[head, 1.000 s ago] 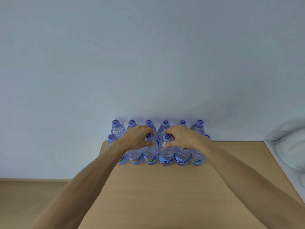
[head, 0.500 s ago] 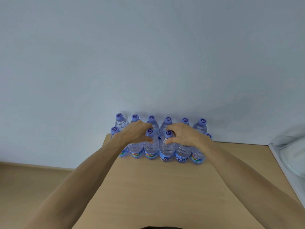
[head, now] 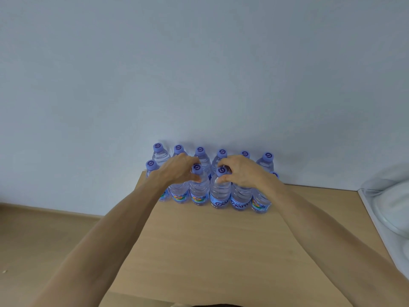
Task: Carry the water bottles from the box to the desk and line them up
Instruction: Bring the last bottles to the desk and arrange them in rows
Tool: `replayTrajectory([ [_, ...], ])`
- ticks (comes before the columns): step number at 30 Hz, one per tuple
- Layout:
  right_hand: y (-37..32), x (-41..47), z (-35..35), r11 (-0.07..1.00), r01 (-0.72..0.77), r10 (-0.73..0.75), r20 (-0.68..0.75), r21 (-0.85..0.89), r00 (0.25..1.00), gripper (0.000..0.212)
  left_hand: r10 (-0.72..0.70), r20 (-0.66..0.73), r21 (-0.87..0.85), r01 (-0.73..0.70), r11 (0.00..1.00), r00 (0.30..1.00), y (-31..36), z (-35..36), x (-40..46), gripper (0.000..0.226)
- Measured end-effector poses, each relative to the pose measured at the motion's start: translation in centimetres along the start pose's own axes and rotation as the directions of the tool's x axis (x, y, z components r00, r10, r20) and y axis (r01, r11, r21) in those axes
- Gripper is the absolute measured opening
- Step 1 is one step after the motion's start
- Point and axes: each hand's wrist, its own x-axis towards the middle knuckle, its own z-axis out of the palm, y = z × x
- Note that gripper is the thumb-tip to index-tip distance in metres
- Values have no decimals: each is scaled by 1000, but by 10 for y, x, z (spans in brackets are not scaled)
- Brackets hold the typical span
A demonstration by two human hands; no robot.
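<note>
Here both hands (head: 212, 171) grip front-row bottles (head: 209, 191).

Left hand (head: 180, 168) hides one front bottle's cap; right hand (head: 240, 171) another; white object (head: 389, 204) cut off right

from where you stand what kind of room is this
Probably a bedroom or small home room: a light wooden desk stands against a plain pale wall, and what looks like white bedding lies at its right edge.
</note>
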Motion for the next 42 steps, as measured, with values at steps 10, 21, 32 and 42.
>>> replayTrajectory([
  [10,-12,-2,-1,998,-35,36,25,-55,999,38,18,-10,-2,-18,1000,1000,-4,1,2,39],
  [21,-18,-2,1,965,-108,98,-54,-239,994,55,24,-29,-30,-25,999,999,-5,3,2,43],
  [32,-21,-5,-1,977,-89,84,-34,-191,996,49,19,-13,-48,-19,999,1000,-3,2,1,41],
  [42,-11,-9,2,991,-51,50,-9,-128,999,45,30,-14,-43,-30,999,999,-1,-1,1,44],
])
